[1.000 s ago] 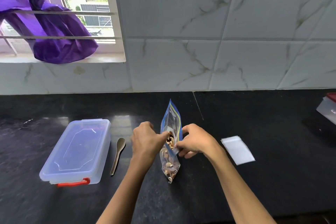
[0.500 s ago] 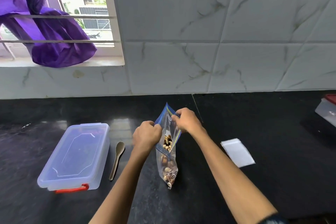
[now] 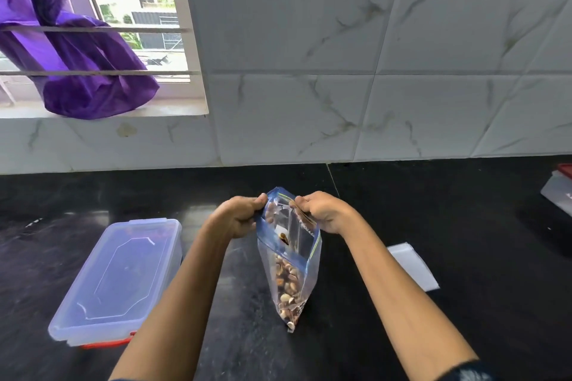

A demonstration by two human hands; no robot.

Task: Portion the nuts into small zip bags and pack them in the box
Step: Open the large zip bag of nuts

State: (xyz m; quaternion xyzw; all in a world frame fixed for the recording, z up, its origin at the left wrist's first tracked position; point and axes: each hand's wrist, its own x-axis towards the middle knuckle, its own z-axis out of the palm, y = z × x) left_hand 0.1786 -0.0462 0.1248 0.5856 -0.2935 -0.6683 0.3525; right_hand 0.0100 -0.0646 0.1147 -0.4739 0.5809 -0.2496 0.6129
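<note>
A clear zip bag of mixed nuts with a blue top band stands upright on the black counter, its mouth pulled apart. My left hand pinches the bag's left rim. My right hand pinches the right rim. Nuts fill the lower half of the bag. A clear plastic box with its lid on and a red latch lies to the left. A stack of small white zip bags lies flat to the right, partly behind my right forearm.
A second plastic container with a red lid sits at the counter's far right edge. The tiled wall rises behind the counter. A window with purple cloth is at upper left.
Both hands rose to the bag's top rim and pulled its mouth wider apart. The spoon beside the box is now hidden behind my left forearm.
</note>
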